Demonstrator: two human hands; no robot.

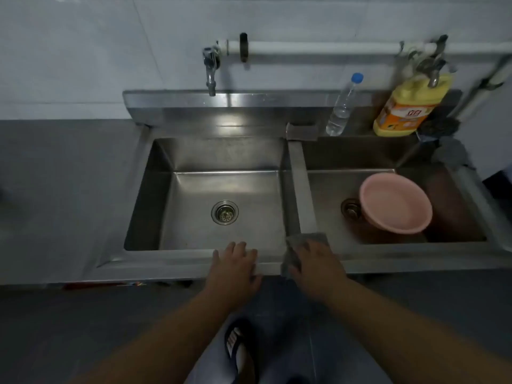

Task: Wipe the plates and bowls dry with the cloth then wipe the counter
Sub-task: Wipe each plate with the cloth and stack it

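Both hands on sink front edge, wiping.
Left hand (235, 261) flat, holding nothing; right hand (315, 261) presses cloth (293, 259) at divider's near end. Risk: cloth overhangs, may slip off. Pink bowl (396, 203) in right basin (457, 206), possibly still wet.

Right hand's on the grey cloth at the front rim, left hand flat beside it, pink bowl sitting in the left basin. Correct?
Not quite: the head view shows the pink bowl in the right basin, beside that basin's drain; the left basin holds only its own drain. The rest stands: the right hand is on the grey cloth at the front rim of the sink, and the left hand lies flat beside it.
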